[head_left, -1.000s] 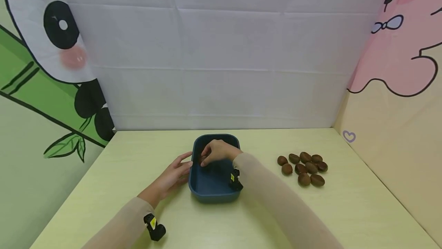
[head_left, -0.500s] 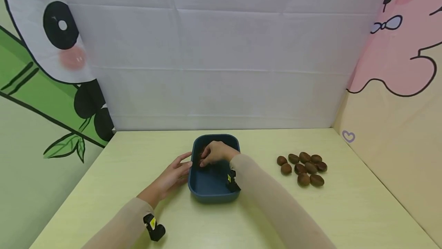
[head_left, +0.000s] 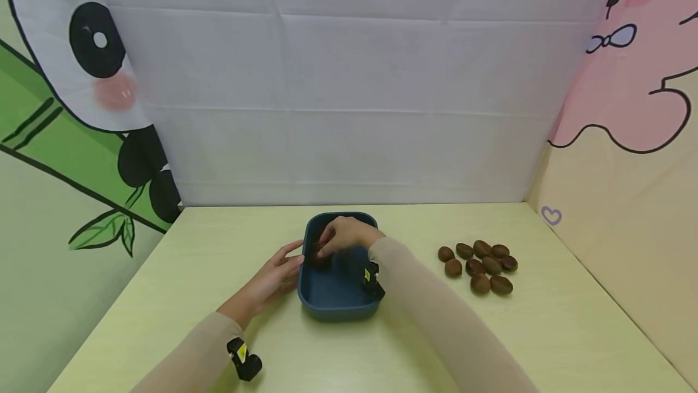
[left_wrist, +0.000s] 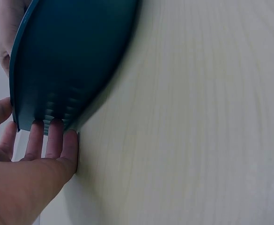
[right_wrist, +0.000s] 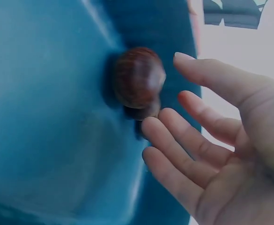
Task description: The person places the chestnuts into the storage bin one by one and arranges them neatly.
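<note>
Toward the back of the pale tabletop (head_left: 305, 363), a deep blue container (head_left: 338, 313) stands upright, its long sides running away from the person. The right hand (head_left: 347, 234) reaches down into it from the right. Its fingers (right_wrist: 162, 133) are released, slightly bent and spread around nothing, with the thumb clear of a glossy brown chestnut (right_wrist: 139, 77) just beyond them. That chestnut lies inside the container, close to its left wall; partly behind it shows a second brown shape (right_wrist: 146, 111) (too blurred to make out, and I cannot tell whether a fingertip touches it).

Outside the same wall is the left hand (head_left: 278, 275), its fingers extended and resting their tips against the blue side, without wrapping round it.

Well apart, to the right of the container, ten brown chestnuts (head_left: 492, 264) lie loosely grouped on the tabletop, many of them touching or almost touching. Both arms wear beige sleeves (head_left: 447, 314), with a small black device (head_left: 243, 358) at each wrist. Behind everything hangs a creased whitish sheet (head_left: 349, 96), flanked by a cartoon panda (head_left: 54, 36) and a pink figure (head_left: 627, 96).
</note>
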Demonstrator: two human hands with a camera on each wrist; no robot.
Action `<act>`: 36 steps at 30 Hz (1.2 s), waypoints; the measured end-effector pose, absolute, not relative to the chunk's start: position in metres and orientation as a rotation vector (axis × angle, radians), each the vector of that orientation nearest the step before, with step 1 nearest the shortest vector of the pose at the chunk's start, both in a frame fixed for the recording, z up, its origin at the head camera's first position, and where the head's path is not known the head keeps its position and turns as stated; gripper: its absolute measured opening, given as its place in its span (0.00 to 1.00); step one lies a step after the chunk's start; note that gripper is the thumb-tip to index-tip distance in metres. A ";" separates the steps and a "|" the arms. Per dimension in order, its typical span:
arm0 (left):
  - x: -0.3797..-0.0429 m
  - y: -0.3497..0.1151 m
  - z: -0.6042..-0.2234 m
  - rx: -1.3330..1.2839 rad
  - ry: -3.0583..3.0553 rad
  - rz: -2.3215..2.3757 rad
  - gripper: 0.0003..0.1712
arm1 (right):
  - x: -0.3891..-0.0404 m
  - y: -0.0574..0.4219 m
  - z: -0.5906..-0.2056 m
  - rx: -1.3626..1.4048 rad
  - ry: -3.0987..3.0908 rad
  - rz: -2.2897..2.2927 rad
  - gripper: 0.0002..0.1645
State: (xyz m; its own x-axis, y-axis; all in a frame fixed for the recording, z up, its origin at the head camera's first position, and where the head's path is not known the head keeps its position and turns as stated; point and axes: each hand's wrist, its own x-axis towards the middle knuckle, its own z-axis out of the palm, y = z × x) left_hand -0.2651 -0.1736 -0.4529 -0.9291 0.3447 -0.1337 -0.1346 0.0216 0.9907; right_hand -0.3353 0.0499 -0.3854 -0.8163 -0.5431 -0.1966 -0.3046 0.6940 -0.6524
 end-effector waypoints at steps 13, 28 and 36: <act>-0.266 -0.171 -0.458 0.174 1.963 2.013 0.33 | -0.325 0.084 -0.360 -0.860 2.618 -0.761 0.22; -0.266 -0.172 -0.456 0.190 1.968 2.004 0.34 | -0.305 0.175 -0.367 -0.796 2.615 -0.814 0.20; -0.266 -0.172 -0.456 0.182 1.961 2.010 0.34 | -0.296 0.240 -0.383 -0.639 2.676 -0.838 0.19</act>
